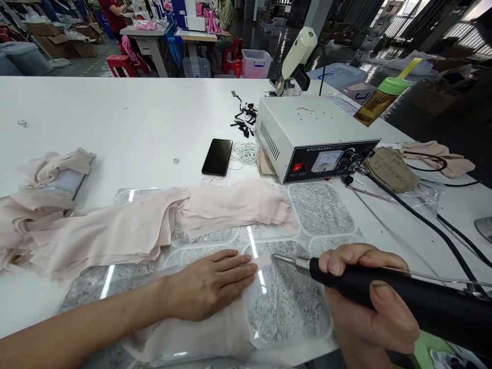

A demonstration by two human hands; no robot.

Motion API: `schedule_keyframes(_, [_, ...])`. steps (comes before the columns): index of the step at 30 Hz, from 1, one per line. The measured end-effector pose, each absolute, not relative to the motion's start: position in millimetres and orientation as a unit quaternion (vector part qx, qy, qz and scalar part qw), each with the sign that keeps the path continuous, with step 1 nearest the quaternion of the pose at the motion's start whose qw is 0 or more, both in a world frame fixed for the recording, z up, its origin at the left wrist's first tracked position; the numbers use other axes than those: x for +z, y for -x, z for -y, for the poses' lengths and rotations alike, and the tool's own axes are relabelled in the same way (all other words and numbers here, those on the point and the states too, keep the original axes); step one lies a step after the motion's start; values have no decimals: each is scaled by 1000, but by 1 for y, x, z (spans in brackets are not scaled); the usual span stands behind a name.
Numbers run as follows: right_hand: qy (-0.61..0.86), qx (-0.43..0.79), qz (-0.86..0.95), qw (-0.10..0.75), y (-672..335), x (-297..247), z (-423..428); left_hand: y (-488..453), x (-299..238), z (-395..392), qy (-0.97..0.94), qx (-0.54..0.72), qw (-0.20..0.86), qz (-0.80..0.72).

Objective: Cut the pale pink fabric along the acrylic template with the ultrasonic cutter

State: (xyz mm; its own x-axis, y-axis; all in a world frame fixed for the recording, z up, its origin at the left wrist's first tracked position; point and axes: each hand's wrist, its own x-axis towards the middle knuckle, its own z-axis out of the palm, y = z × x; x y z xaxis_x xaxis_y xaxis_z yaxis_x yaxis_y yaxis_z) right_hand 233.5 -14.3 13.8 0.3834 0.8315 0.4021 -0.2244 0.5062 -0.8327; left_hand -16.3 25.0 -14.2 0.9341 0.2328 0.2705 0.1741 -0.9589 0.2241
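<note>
My left hand (209, 284) lies flat, fingers stretched out, pressing a pale pink fabric piece (200, 335) onto a glass plate (292, 307) over a grey patterned mat. My right hand (367, 302) grips a black handheld cutting tool (384, 292); its metal tip (279, 258) touches the fabric edge just right of my left fingertips. A pile of pink fabric pieces (154, 220) lies farther back on the plate.
A white control box (307, 136) with a meter stands at the back right, cables (423, 220) running from it to the tool. A black phone (217, 156), white elastic loops (246, 152), black scraps (244, 118), a green-capped bottle (380, 100) and more pink fabric (46, 179) lie on the white table. People work at distant tables.
</note>
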Motion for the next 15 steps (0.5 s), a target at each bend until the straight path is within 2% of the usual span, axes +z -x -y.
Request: schedule_keyframes(15, [356,342,448,746,-232,10,10,16,-17,-24,-980,152,76,-102])
